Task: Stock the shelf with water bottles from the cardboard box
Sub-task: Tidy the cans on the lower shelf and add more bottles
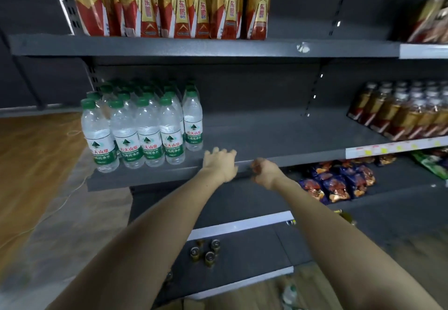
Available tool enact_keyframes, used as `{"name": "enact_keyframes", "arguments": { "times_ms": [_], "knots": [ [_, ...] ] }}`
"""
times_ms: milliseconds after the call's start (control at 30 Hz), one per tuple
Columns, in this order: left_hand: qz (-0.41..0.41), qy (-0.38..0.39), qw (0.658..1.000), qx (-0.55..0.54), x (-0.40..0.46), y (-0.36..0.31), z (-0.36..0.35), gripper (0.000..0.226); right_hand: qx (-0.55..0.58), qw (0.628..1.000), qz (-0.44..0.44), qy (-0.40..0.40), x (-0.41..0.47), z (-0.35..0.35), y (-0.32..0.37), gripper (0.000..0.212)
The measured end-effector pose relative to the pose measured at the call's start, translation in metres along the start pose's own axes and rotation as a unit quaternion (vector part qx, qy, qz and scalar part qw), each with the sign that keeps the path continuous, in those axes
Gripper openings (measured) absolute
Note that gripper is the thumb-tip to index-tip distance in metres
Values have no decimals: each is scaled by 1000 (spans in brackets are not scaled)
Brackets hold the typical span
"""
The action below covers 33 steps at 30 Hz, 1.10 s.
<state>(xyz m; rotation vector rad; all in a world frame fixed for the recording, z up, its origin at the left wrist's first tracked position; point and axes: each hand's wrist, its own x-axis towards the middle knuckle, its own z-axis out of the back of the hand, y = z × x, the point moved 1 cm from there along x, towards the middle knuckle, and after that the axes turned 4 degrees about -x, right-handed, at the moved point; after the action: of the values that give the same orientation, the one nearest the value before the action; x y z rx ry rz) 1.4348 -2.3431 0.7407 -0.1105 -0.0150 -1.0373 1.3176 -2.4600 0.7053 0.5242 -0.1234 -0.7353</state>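
Both arms are stretched out to the front lip of the middle shelf (278, 135), a dark grey metal deck. The left hand (219, 163) lies palm down on that front edge, fingers straight and slightly fanned, so the grip is spread and carries nothing. The right hand (264, 170) sits just beside it at the same edge with fingers curled under; whether that grip is pinching the lip or simply closed on itself, I cannot tell (the fingertips are tucked out of sight).

Now the water bottles (143, 125): a tight block of clear bottles with green caps and green-and-white labels, standing upright at the left end of the middle shelf, several rows deep. The rightmost bottle (192, 120) stands a touch behind the front row. The left hand is near the block, not touching it. The cardboard box does not show in this view.

Up on the top shelf (194, 47), a row of tall gold-and-red bottles (169, 4) stands upright. To the right, on the neighbouring bay, dark bottles with pale caps (400, 108) are lined up, blurred. Beneath them lie snack bags (337, 183) in blue and orange. On the low shelf under the arms stand a few small cans (206, 252), seen from above. At the left there is wood-look floor (31, 154) with a thin pale cable (70, 183) trailing over it.
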Motion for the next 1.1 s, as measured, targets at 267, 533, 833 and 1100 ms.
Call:
{"name": "enact_keyframes", "arguments": {
  "times_ms": [267,533,833,1100],
  "knots": [
    [-59,80,995,-22,-17,-53,-67,50,-2,995,-95,28,-53,-33,-77,47],
    [-85,148,985,-39,-28,-103,-140,44,35,986,-153,50,-77,-67,-155,22],
    [-95,261,961,6,-8,-165,-225,52,123,960,-235,87,-81,-119,-257,46],
    [-77,351,933,5,18,-240,-309,52,210,916,-304,154,-90,-161,-356,54]
  ]
}}
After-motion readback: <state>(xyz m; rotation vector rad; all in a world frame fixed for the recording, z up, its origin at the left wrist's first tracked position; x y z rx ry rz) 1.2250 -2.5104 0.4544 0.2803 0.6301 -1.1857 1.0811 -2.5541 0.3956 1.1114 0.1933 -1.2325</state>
